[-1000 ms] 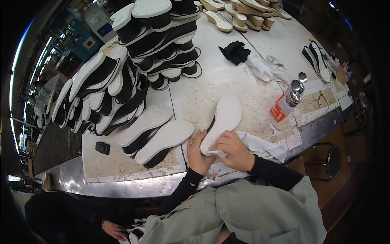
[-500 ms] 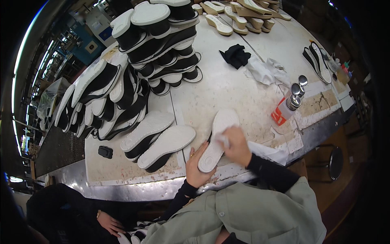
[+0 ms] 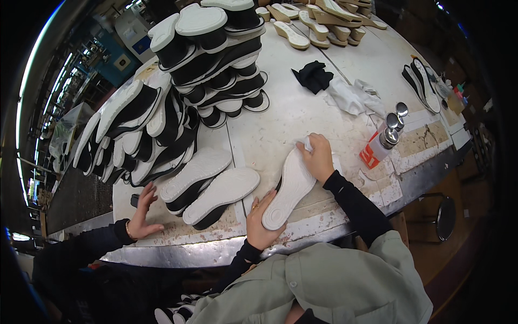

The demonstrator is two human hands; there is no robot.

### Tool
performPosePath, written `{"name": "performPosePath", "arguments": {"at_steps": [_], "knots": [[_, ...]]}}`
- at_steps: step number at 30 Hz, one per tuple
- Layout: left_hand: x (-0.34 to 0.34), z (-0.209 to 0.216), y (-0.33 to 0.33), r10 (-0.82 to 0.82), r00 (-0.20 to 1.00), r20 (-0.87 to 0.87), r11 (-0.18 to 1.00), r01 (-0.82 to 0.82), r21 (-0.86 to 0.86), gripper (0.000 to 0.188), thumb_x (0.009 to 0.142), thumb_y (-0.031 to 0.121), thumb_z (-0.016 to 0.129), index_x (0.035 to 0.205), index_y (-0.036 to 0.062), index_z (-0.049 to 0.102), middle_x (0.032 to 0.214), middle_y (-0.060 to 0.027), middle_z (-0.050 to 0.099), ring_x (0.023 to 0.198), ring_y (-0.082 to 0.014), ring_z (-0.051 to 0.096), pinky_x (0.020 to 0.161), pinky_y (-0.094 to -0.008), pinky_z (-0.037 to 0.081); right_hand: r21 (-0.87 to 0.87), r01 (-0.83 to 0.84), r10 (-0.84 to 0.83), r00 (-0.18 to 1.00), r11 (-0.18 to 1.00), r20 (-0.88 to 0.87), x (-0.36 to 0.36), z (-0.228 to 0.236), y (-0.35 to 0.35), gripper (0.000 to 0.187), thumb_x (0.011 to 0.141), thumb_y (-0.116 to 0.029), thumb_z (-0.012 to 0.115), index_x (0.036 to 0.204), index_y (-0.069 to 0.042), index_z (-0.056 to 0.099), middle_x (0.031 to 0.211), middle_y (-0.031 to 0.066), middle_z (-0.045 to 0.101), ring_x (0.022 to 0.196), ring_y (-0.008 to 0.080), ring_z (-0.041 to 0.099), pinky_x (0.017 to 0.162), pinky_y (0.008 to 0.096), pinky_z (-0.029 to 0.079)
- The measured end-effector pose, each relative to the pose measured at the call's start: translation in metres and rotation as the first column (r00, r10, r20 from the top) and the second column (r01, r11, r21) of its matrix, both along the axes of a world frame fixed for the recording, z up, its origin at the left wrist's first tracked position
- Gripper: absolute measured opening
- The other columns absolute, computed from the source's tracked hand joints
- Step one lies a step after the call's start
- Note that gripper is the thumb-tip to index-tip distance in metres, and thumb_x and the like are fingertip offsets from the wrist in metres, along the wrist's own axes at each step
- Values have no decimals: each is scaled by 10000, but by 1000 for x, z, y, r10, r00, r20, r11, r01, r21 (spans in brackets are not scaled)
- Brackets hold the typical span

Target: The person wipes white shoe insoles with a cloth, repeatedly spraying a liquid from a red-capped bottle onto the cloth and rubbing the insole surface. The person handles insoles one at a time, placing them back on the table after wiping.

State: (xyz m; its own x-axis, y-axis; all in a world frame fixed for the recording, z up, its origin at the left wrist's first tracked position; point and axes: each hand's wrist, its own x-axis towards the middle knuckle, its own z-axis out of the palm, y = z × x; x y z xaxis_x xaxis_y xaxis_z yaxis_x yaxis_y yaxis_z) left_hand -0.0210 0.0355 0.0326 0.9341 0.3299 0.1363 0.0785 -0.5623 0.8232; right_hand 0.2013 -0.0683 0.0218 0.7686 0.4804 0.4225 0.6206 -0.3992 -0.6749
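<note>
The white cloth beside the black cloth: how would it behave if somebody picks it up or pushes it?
The white cloth would probably hang floppy, since it lies in loose folds. Pushed, it may bunch rather than roll, being spread over the table.

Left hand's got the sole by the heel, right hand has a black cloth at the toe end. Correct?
Wrong cloth colour: the head view shows a white cloth in the right hand, at the toe end of the sole. The left hand does have the heel.
</note>
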Motion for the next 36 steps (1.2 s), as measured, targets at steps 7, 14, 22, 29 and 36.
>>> {"name": "performPosePath", "arguments": {"at_steps": [7, 14, 22, 29, 36], "knots": [[-1, -1, -2, 12, 1000, -5, 1000, -12, -25, 793, 612, 107, 774, 1361, 43, 521, 1380, -168, 554, 1305, -317, 509, 1131, -542, 286, 239, -214, 194, 976, 947, 103, -65, 16, 2, 239, 791, -144, 711, 695, 15, 560, 710, 203, 539, 728, 409, 527, 679, 465, 418], [1, -4, -5, 46, 999, 18, 999, -46, -3, 781, 607, 106, 774, 1346, 45, 532, 1364, -165, 569, 1303, -307, 513, 1125, -534, 297, -24, 210, -209, 977, 977, 42, 18, -12, -7, 263, 822, -181, 695, 726, 21, 557, 733, 208, 554, 714, 410, 537, 670, 482, 414], [1, -2, -6, 68, 997, 33, 997, -69, 22, 800, 610, 103, 793, 1357, 9, 520, 1296, -179, 616, 1201, -310, 599, 1144, -506, 278, 243, -131, 122, 991, 961, 51, -106, 19, -42, 142, 809, -135, 711, 798, -13, 639, 723, 156, 531, 720, 358, 527, 667, 441, 393], [-2, -5, -6, 36, 999, 23, 999, -37, 34, 799, 616, 126, 780, 1366, 57, 514, 1380, -151, 559, 1300, -301, 515, 1125, -519, 299, 19, 159, -159, 987, 987, 23, -15, -4, -34, 188, 813, -126, 714, 757, 9, 596, 710, 179, 532, 701, 384, 527, 638, 431, 412], [-2, -1, -2, 65, 996, 60, 997, -68, 33, 815, 608, 144, 824, 1362, 52, 528, 1255, -174, 636, 1158, -315, 619, 1117, -487, 328, 149, -156, 157, 988, 976, 8, -90, 18, -28, 213, 808, -159, 725, 789, 9, 595, 749, 177, 553, 752, 381, 531, 674, 454, 406]]}}
